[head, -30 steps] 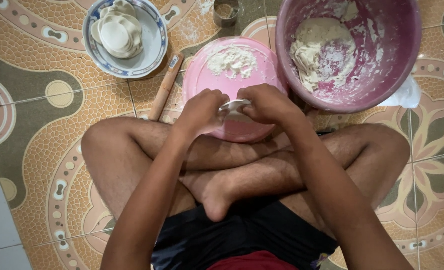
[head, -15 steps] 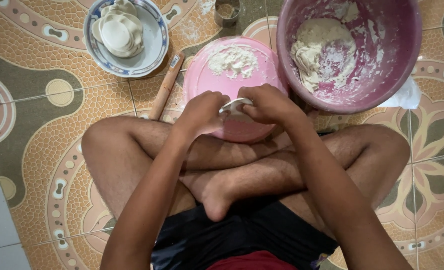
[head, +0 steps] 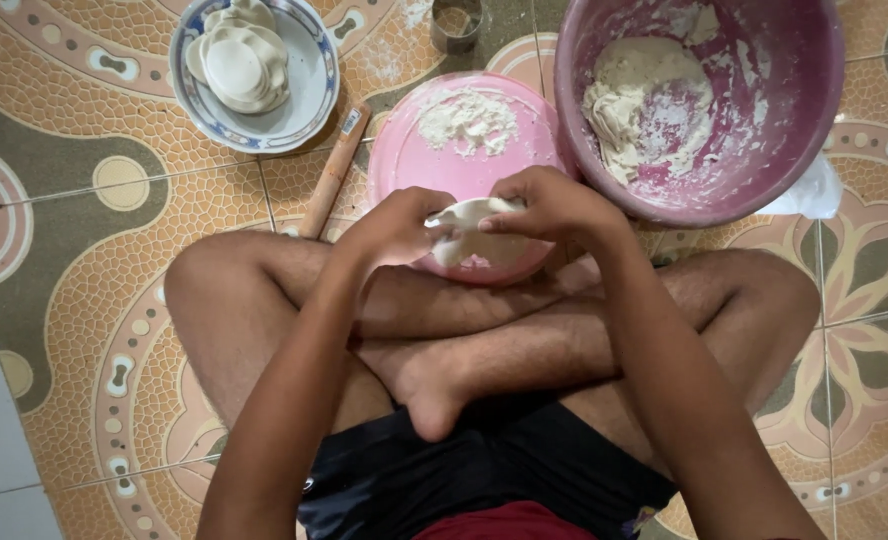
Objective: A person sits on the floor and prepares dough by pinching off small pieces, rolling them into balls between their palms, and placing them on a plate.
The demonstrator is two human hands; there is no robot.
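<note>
I sit cross-legged on a patterned tile floor. My left hand (head: 396, 228) and my right hand (head: 554, 205) together pinch a thin white piece of dough (head: 469, 225), held just above the near edge of a round pink board (head: 434, 170). A small heap of flour (head: 467, 120) lies on the board's far side. Both hands grip the dough's edges, fingers folded around it.
A large purple basin (head: 764, 160) with a lump of dough (head: 644, 105) stands at the right. A blue-rimmed bowl (head: 309, 95) at upper left holds stacked dough discs (head: 239, 60). A wooden rolling pin (head: 332, 172) lies left of the board. A metal ring cutter (head: 456, 22) sits beyond it.
The hands have shifted slightly and spread the dough piece, so more of its white surface shows between the fingers. Everything else on the floor stays put.
</note>
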